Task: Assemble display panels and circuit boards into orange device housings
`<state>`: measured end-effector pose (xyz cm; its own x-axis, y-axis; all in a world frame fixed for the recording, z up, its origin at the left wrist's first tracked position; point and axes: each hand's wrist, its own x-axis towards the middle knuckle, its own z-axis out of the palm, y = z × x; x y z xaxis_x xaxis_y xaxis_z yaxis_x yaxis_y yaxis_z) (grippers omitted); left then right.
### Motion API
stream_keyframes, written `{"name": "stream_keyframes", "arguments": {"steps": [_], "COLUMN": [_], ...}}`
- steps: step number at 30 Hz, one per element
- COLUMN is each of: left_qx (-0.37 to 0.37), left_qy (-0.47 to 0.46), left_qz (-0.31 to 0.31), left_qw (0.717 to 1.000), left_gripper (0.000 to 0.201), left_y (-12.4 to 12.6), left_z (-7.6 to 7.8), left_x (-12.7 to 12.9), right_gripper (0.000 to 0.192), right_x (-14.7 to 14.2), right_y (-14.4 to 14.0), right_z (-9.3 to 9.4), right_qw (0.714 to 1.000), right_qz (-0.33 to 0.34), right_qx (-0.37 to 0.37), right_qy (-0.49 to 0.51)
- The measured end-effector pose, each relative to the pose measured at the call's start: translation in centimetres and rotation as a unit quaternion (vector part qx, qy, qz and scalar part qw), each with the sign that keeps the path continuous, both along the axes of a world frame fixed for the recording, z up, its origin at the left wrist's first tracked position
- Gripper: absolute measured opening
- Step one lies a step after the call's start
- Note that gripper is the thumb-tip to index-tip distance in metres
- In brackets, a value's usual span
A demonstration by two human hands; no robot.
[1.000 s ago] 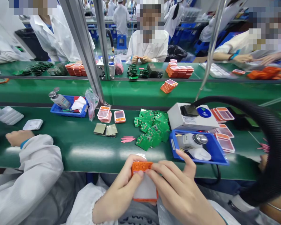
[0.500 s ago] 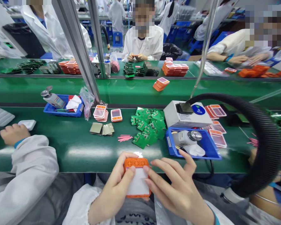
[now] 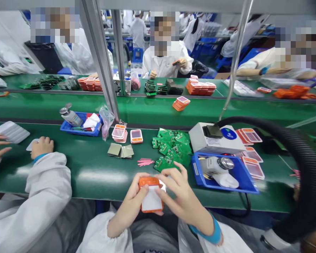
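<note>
My left hand (image 3: 130,198) is closed around an orange plastic casing (image 3: 149,181), its thumb lying on the front. A plain white panel (image 3: 150,198) fills most of the casing's face, below an orange strip. My right hand (image 3: 180,193) has its fingers spread, the nearest fingertips at the casing's upper right edge. Whether they press on it I cannot tell. Beyond my hands lie green circuit boards (image 3: 177,144) in a loose heap, and pink strips (image 3: 145,162) to their left. Small grey-green square plates (image 3: 121,150) lie farther left, below stacked orange-and-white framed covers (image 3: 119,133).
On the right stand a blue tray (image 3: 249,186) with a dispenser bottle (image 3: 213,164), a white box (image 3: 204,138) and a thick black hose (image 3: 295,161). Another blue tray (image 3: 80,131) is at back left. A co-worker's arm (image 3: 50,172) rests on the bench at left.
The view has shifted, so the bench sits lower. My right hand's fingers have moved up towards the casing's top corner. Across the bench, a person has parted their hands, one lifting a small item.
</note>
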<state>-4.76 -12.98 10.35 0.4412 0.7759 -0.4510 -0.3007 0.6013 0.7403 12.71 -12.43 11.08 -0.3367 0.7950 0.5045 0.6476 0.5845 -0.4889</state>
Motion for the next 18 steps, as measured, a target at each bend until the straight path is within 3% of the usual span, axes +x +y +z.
{"name": "stream_keyframes", "arguments": {"steps": [4,7,10,13,18], "left_qx": [-0.028,-0.032,-0.036,-0.036,-0.021], "left_qy": [-0.033,-0.091,-0.159,-0.23,-0.316], "left_qz": [0.01,0.0,-0.007,-0.01,-0.024], "left_qw": [0.999,0.995,0.987,0.972,0.948], "left_gripper": [0.04,0.032,0.047,0.06,0.072], "left_y": [0.1,-0.1,-0.5,-0.8,-0.8], "left_z": [-0.8,-1.1,-1.8,-3.1,-4.3], "left_x": [-1.3,-2.8,-4.7,-6.5,-7.5], "right_gripper": [0.025,0.025,0.02,0.012,0.023], "right_x": [-1.0,-1.9,-2.1,-1.3,0.7], "right_y": [6.3,11.3,14.1,14.4,11.4], "right_z": [-1.6,-2.9,-4.0,-4.8,-6.3], "right_qw": [0.983,0.97,0.957,0.94,0.922], "right_qz": [-0.051,-0.072,-0.101,-0.121,-0.106], "right_qx": [-0.164,-0.199,-0.215,-0.243,-0.292], "right_qy": [-0.06,-0.12,-0.165,-0.206,-0.232]}}
